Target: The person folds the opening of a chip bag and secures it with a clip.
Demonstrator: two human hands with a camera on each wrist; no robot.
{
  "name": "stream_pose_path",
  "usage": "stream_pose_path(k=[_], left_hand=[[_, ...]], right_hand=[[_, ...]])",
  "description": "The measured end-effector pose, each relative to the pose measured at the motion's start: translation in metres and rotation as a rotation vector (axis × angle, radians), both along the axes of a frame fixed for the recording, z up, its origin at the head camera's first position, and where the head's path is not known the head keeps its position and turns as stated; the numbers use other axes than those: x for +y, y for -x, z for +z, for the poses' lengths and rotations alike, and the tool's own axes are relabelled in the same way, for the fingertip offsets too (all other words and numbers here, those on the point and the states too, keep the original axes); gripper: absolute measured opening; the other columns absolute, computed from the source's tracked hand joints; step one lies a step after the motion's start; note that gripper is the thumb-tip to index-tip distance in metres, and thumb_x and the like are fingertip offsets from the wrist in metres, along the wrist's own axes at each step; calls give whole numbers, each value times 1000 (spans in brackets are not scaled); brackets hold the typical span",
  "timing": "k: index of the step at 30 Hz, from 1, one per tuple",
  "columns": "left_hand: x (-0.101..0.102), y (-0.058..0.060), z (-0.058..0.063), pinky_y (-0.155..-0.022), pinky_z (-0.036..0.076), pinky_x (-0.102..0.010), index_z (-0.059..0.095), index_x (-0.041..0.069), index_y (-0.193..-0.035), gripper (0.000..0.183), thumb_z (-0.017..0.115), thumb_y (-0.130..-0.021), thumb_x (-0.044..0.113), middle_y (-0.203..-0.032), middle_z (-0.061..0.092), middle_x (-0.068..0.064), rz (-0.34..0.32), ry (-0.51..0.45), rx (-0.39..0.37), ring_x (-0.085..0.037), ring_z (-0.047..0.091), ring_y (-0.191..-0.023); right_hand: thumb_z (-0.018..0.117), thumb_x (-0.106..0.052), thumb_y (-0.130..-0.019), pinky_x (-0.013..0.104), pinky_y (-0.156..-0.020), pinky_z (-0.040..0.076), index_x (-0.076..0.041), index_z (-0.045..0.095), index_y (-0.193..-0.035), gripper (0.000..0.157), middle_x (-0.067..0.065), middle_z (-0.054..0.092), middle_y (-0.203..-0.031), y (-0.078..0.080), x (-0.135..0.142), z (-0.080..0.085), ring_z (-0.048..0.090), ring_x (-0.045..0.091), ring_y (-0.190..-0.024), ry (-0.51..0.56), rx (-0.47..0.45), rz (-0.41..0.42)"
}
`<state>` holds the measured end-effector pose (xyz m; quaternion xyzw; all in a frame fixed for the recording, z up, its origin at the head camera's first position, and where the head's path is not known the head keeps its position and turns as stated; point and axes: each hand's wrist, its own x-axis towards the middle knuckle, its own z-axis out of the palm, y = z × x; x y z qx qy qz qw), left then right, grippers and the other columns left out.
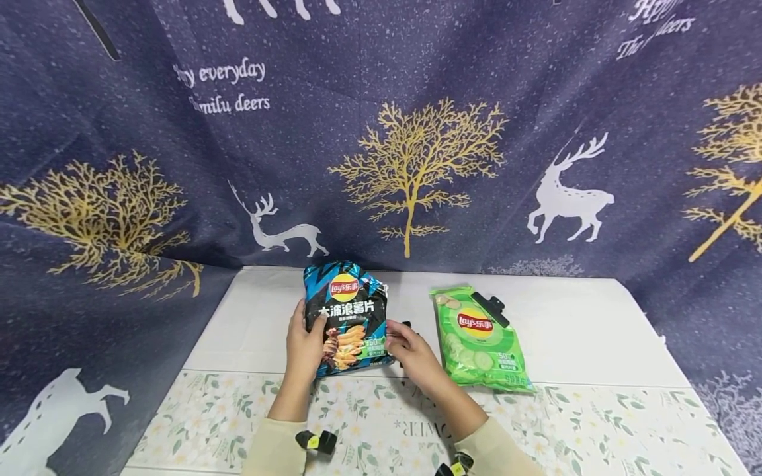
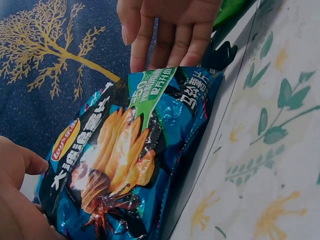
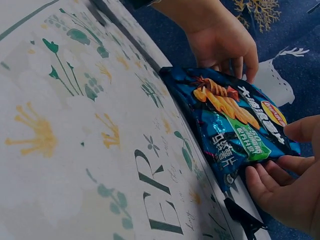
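Note:
A blue and black Lay's chip bag [image 1: 346,324] leans up from the table in the head view, its printed front facing me. My left hand [image 1: 305,347] grips its left side, with the thumb over the front and the other fingers behind. At the opposite edge, my right hand [image 1: 413,354] touches the bag with fairly straight fingers. The left wrist view shows those right fingers [image 2: 167,42] reaching behind the bag, the thumb apart from it. A black bag clip [image 3: 245,217] lies beside the bag, partly hidden under my right hand in the head view.
A green Lay's chip bag [image 1: 479,340] lies to the right, with a black clip [image 1: 491,309] across its upper right corner. The white table [image 1: 565,324] has a floral cloth [image 1: 208,416] along its front. A dark blue curtain [image 1: 297,158] with deer and trees hangs behind.

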<state>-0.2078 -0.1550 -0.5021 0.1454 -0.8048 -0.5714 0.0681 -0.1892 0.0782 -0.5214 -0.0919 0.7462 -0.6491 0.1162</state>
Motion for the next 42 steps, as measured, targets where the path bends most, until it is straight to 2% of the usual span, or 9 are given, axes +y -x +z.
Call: stream_pose_path(k=[6, 12, 19, 27, 35, 42], left_hand=[[1, -2, 2, -122, 20, -64, 18, 15, -163, 71, 53, -104, 30, -168, 18, -19, -16, -20, -9, -42, 17, -155], [2, -3, 2, -122, 25, -61, 20, 15, -163, 70, 53, -104, 31, -167, 20, -18, -22, -24, 22, -43, 23, -153], [4, -3, 4, -117, 37, -57, 18, 14, -163, 71, 53, -104, 29, -166, 23, -16, -55, -110, 62, -41, 34, -149], [5, -2, 2, -124, 25, -55, 19, 14, -163, 70, 54, -104, 30, -169, 18, -15, -58, -78, 66, -40, 21, -155], [4, -3, 3, -125, 23, -55, 20, 19, -163, 69, 54, -104, 31, -170, 16, -12, -82, -92, 71, -37, 17, -156], [5, -6, 7, -124, 26, -54, 19, 17, -163, 69, 53, -104, 31, -169, 18, -13, -99, -103, 70, -36, 19, -156]], right_hand=[[54, -17, -104, 46, -110, 48, -4, 44, -151, 51, 19, 52, -147, 0, 0, 2, 53, 36, -133, 19, -16, -32], [55, -16, -103, 44, -109, 49, -3, 46, -150, 50, 19, 53, -146, 1, 0, 4, 54, 35, -132, 6, -10, -61], [58, -13, -101, 47, -108, 49, -2, 48, -148, 49, 18, 56, -142, 2, 1, 5, 57, 34, -129, 31, -3, -105], [59, -11, -100, 44, -104, 52, -2, 47, -149, 51, 19, 58, -137, 4, 2, 3, 60, 32, -124, 68, 3, -122], [57, -14, -102, 44, -107, 50, -2, 45, -151, 51, 19, 56, -140, 4, 2, 1, 57, 32, -127, 61, -14, -120], [59, -16, -101, 44, -109, 49, -6, 48, -149, 50, 16, 58, -142, 4, 2, 3, 57, 32, -130, 103, -18, -109]])
